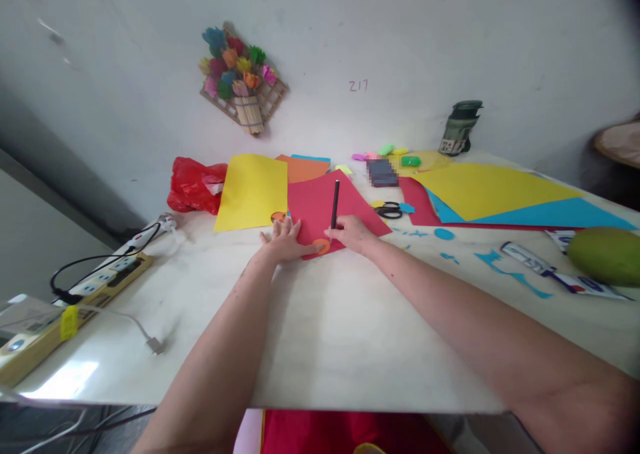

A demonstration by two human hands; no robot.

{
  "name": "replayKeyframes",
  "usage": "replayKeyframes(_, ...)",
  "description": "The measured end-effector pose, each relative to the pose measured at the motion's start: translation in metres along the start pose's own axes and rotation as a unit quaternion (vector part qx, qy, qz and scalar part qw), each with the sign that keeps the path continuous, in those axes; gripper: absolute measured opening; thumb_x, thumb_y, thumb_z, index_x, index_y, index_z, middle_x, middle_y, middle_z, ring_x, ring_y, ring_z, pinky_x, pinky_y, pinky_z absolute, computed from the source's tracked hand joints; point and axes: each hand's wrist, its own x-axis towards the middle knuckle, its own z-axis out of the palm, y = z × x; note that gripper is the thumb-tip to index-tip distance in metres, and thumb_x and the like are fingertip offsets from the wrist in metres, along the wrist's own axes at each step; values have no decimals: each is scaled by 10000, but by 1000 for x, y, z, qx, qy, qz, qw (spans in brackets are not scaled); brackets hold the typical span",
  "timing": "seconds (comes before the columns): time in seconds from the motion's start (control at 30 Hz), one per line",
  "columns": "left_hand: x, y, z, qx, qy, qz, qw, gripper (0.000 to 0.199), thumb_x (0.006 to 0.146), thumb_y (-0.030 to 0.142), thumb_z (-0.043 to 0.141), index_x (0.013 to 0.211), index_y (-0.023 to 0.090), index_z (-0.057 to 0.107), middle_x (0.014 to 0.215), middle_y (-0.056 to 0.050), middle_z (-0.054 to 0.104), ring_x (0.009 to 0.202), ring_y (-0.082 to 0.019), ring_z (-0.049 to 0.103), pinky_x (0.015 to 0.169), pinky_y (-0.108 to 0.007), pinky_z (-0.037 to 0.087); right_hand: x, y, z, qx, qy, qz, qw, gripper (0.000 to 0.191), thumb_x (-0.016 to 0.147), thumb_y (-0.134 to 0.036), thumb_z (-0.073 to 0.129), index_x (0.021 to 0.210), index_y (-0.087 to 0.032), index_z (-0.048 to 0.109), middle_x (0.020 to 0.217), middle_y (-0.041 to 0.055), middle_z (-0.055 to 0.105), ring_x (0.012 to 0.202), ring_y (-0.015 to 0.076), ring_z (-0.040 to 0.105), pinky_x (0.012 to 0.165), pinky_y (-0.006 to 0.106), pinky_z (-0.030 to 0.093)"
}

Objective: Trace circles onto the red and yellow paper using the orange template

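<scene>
Head view: L hand [284, 242] is spread flat, fingers splayed by the left edge of the red sheet [315, 201], thumb on the orange disc [323, 247]. R hand [351, 234] pinches the pen [335, 204], near upright, tip down just R of the disc; can't tell if it touches the sheet or if any line's there. Disc lies at the sheet's near end, btwn the hands. Step in hand is prob. tracing round the disc; next move likely calls for firm thumb pressure so it doesn't slip, & pen tip kept tight to the rim.

Just past L fingertips: orange scrap [278, 217], then yellow sheet [253, 194], w/ red bag [193, 186] farther L. Past R hand: scissors [390, 210], w/ blurred dark slab [383, 173] behind. R of R hand: blue disc [444, 234], blue scraps [490, 259], then tubes [527, 257] & green fruit [607, 255], well apart; bottle [459, 131] at back. Far L of L hand: power strip [100, 287].
</scene>
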Motion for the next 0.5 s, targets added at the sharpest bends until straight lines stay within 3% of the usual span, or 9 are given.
replayKeyframes(0.5, -2, 1, -2, -6, -5, 2, 1000, 864, 619, 713, 317, 1307, 310, -14, 1359, 10, -115, 1187, -313, -157, 867, -632, 16, 1, 0, -1, 1, -1, -5, 1000, 200, 636, -321, 541, 686, -135, 594, 642, 20, 580, 588, 101, 487, 532, 204, 368)
